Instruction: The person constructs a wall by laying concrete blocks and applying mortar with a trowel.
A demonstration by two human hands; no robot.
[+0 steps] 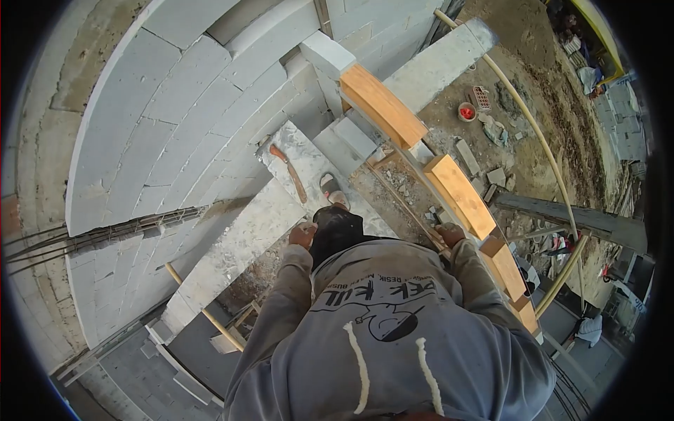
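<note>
Grey blocks [175,105] stacked into a wall on the left, with a pale plank [239,245] of scaffold decking running alongside it, dusted white with mortar. Seen from above, looking straight down a grey hooded sweatshirt [379,337] with two white drawstrings. Left hand [303,234] near the hip, curled loosely over the plank edge, fingers half hidden, so impossible to tell whether clenched on anything. Right hand [450,234] closed around a thin wooden batten [404,203] that slants up and away toward the wall corner. Just beyond the right hand, a row of orange timber boards [460,196] set end to end along the edge of the platform, another board [382,105] of the same kind farther up. On the plank ahead, a hammer [289,172] with a reddish handle, lying flat, and beside it one shoe [331,188]. Far below on the right, bare earth with rubble, a long pale pipe [540,140] and a small red bucket [467,111].
</note>
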